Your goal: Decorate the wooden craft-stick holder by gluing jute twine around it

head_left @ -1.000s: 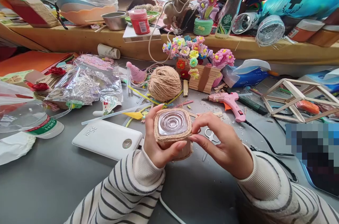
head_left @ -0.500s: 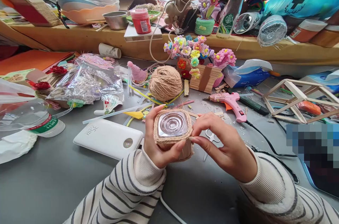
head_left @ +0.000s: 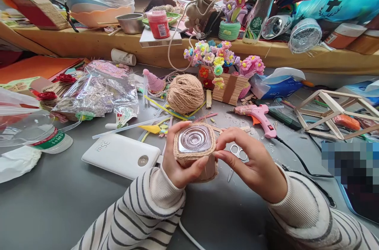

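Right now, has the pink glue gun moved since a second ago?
No: judged against the twine ball, the pink glue gun lies where it did.

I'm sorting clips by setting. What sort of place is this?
Probably a craft workspace, at home or in a small studio; the picture can't settle which. A pink glue gun and a ball of twine lie on the grey table, near a bunch of fuzzy, handmade-looking flowers.

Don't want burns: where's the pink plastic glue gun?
Head view: the glue gun lies right of centre, beyond the right hand, left of the pale wooden frame.
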A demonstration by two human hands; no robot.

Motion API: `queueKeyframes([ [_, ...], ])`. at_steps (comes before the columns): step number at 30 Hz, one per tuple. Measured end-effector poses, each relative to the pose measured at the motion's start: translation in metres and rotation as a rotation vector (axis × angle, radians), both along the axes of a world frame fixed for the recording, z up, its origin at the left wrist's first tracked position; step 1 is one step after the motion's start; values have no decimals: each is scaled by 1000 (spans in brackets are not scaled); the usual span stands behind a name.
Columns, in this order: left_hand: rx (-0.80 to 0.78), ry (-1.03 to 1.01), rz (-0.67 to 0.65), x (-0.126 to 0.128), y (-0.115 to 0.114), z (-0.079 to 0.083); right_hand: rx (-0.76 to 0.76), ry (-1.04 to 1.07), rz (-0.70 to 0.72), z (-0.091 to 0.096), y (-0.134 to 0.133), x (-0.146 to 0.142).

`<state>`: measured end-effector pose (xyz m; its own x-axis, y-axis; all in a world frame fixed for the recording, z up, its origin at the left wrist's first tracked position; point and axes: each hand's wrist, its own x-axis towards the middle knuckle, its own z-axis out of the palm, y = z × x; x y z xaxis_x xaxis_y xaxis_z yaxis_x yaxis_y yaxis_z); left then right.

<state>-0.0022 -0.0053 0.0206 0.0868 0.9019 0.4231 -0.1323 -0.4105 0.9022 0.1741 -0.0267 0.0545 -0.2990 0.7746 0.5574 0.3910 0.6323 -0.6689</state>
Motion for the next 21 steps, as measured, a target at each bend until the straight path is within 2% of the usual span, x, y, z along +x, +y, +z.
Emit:
queueKeyframes([
  [6,-71,-38,-52,0,0,-4,-42,39,-6,0,0,-1],
  [12,-130,-80,-44,4,-2,-3,-69,53,6,3,0,-1],
  [17,-250,-154,8,9,-7,-2,-91,23,-4,2,2,-1],
  [21,-196,-123,-16,5,-3,-11,-131,31,-26,1,2,-3],
])
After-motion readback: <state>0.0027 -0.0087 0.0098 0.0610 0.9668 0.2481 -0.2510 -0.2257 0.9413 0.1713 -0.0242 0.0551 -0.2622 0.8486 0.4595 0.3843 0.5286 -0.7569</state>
